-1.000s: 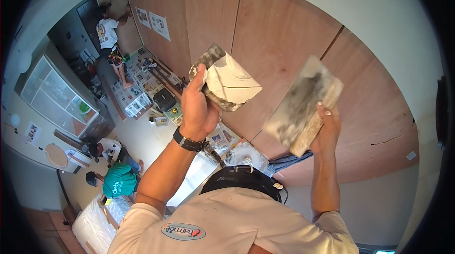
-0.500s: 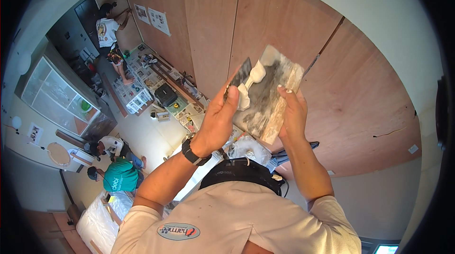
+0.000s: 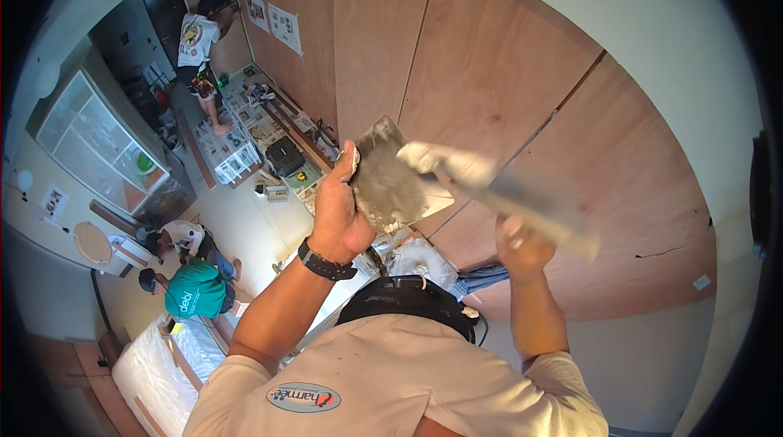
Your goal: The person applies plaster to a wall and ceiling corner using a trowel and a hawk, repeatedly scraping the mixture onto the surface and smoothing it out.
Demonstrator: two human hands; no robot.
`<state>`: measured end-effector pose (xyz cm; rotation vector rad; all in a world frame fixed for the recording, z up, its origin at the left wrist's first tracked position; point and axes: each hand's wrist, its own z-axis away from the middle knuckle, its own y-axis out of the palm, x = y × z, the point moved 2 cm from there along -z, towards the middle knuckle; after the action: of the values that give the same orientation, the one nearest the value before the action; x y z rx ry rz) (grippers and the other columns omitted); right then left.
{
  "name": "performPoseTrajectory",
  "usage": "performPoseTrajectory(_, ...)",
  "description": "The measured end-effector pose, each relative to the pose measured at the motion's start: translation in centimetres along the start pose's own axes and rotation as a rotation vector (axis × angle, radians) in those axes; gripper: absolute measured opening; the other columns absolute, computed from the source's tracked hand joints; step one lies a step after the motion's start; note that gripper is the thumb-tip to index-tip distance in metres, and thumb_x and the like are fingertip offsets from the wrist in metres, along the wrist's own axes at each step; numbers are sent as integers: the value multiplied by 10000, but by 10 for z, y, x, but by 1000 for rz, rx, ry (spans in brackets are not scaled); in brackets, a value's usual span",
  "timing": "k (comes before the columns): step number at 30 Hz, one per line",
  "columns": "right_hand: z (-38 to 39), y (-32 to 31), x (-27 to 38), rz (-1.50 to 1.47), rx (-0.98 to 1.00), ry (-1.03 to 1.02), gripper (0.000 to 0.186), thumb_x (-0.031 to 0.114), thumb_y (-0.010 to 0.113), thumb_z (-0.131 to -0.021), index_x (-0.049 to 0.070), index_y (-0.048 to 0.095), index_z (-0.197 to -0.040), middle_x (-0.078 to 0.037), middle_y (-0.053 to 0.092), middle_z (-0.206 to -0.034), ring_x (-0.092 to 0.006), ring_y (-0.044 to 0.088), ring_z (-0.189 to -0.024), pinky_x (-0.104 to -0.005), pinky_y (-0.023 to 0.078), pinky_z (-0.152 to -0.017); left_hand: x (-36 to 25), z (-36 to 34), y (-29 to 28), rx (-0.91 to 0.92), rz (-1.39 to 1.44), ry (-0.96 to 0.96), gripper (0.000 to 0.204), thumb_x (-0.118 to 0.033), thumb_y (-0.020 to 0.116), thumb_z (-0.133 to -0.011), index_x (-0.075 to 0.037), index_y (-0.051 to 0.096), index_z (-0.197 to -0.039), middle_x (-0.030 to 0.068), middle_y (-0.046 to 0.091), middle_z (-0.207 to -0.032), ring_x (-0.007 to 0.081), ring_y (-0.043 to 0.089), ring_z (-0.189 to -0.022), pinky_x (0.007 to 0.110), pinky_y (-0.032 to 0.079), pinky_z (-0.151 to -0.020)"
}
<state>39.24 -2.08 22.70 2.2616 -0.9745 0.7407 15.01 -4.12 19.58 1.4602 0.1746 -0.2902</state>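
Note:
My left hand [image 3: 333, 213] grips a square grey putty scraper [image 3: 382, 180] by its left side, the thumb standing up along the edge. The scraper's face is smeared, with a pale strip at its lower right. To the right, my right hand [image 3: 524, 243] is closed on the light-coloured back edge of a broad putty scraper [image 3: 522, 192], tilted nearly edge-on and blurred by motion. Thick cream putty [image 3: 453, 163] clings to its far edge, close beside the left scraper. Whether the two scrapers touch, I cannot tell.
Wooden wall panels [image 3: 489, 54] with dark seams rise ahead. At far left a person in white [image 3: 197, 39] stands at the wall; two more crouch, one in a green shirt [image 3: 196, 289]. Newspaper sheets [image 3: 232, 119], a black case [image 3: 284, 157] and a plastic bag [image 3: 416, 262] lie below.
The two scrapers have come apart. The right one has swung right and tipped nearly edge-on, carrying the putty on its edge; the left one now shows its broad face.

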Motion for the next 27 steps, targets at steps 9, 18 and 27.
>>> performPoseTrajectory(9,-9,-11,-14,999,475,-116,498,180,759,-802,120,684,-1290,-157,569,-1444,-360,512,-1371,-575,336,-1137,21,5,14,108,-39,-25,501,-456,454,-1063,-29,581,-1294,129,661,-1250,283,657,-1121,451,536,-983)
performPoseTrajectory(18,10,-118,18,134,-652,170,594,-149,572,-828,43,528,-1389,-106,630,-1256,-252,616,-1168,-453,463,-1066,8,-25,18,125,-41,-197,369,-327,469,-1069,-38,590,-1264,134,659,-1262,286,651,-1138,466,512,-1020)
performPoseTrajectory(27,9,-42,99,1142,275,-229,323,123,788,-828,215,725,-1131,-27,717,-1210,-257,639,-1140,-480,377,-1100,37,-64,53,59,-404,-361,333,-329,563,-1035,-45,597,-1204,104,682,-1145,254,688,-1031,451,579,-899)
